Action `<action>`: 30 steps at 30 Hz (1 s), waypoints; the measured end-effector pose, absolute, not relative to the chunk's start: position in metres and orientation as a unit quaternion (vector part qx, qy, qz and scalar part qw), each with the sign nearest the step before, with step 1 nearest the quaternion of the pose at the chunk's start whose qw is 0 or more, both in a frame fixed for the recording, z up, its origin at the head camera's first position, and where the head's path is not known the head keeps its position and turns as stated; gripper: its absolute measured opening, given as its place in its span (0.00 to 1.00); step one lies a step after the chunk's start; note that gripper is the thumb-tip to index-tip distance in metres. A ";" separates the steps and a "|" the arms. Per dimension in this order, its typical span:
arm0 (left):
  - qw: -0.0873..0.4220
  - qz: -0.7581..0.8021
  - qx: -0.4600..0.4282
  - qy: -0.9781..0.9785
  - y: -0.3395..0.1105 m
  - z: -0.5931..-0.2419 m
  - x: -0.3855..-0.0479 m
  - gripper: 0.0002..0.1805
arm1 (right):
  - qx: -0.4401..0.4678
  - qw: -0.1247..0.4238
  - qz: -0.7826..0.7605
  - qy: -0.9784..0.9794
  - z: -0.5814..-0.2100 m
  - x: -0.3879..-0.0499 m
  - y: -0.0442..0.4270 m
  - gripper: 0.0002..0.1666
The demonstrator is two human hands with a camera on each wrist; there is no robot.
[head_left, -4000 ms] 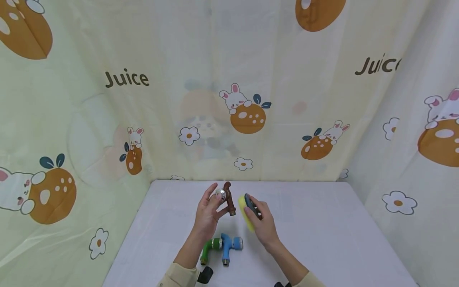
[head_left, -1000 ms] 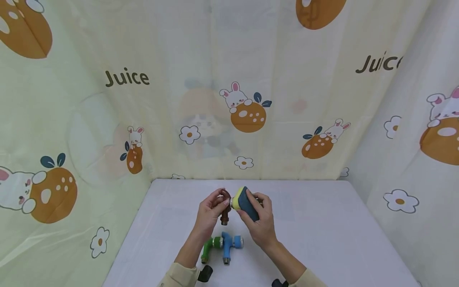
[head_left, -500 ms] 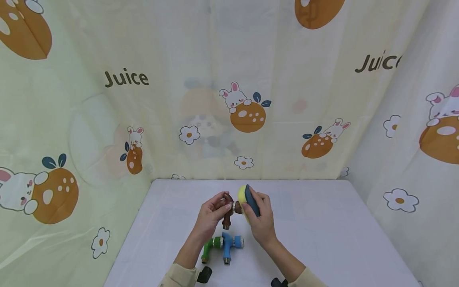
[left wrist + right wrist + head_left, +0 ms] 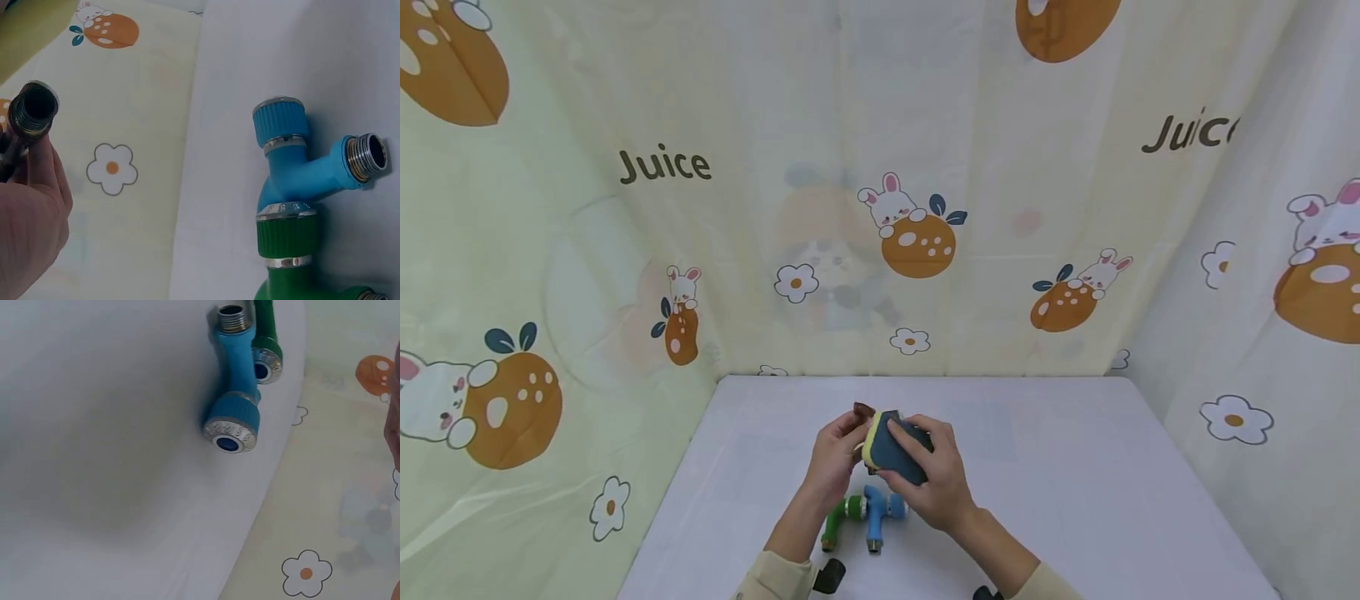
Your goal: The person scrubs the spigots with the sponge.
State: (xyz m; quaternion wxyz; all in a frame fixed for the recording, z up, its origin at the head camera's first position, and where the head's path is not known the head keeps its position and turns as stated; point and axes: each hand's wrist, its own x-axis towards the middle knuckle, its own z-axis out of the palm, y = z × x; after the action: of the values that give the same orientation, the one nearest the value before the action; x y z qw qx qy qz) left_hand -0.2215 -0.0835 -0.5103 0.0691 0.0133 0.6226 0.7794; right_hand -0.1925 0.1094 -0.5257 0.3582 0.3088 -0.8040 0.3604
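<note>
My left hand [image 4: 833, 457] grips a brown faucet [image 4: 863, 409], mostly hidden behind the sponge in the head view. Its threaded metal end [image 4: 34, 109] shows in the left wrist view. With my right hand [image 4: 942, 475] I hold a yellow and dark blue-green sponge [image 4: 895, 450], its yellow side against the faucet. Below the hands on the table, a green faucet [image 4: 833, 523] and a blue faucet [image 4: 874, 521] lie side by side, touching. The right wrist view catches only a sliver of the right hand [image 4: 394, 425] at its edge.
A white table [image 4: 1045, 483] spreads beneath the hands. Behind and on both sides hangs a cream curtain [image 4: 985, 317] printed with rabbits, oranges and flowers. Black wrist devices [image 4: 830, 576] sit near both cuffs.
The sponge has moved left from the right end of the brown faucet onto its near side and now covers most of it. The blue and green faucets have stayed put.
</note>
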 end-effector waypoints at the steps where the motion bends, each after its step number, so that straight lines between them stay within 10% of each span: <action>1: 0.071 0.784 0.009 0.616 -0.084 -0.510 -0.222 0.23 | 0.323 0.360 0.350 -0.802 -0.526 -0.192 0.109 0.37; 30: 0.169 0.812 0.141 0.541 -0.091 -0.508 -0.217 0.15 | 0.334 0.321 0.422 -0.780 -0.525 -0.188 0.104 0.37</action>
State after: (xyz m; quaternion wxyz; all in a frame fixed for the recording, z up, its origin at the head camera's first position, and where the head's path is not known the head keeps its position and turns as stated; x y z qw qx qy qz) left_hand -0.2168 -0.0906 -0.5076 0.1692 0.1407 0.5405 0.8120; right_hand -0.1878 0.1038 -0.5247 0.3211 0.3336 -0.7795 0.4218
